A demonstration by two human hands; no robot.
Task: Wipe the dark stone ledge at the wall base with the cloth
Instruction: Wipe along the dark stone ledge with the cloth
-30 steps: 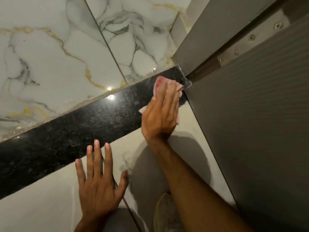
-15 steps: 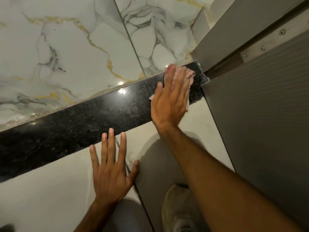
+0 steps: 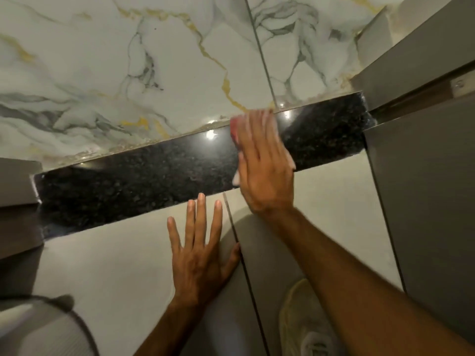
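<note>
The right hand [image 3: 264,163] lies flat, fingers together, pressing the cloth [image 3: 235,129] onto the dark stone ledge [image 3: 144,181] at the marble wall's [image 3: 102,73] foot; the left hand [image 3: 200,250], spread and empty, braces on the pale floor [image 3: 102,265], probably for balance. The cloth is mostly hidden under the blurred palm; only pink and white edges show.

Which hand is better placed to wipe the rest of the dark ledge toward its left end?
The right hand, most likely: it presses the cloth flat on the dark stone ledge. The left hand has no cloth and lies spread, palm down, on the pale floor tile, seemingly as a brace.
</note>
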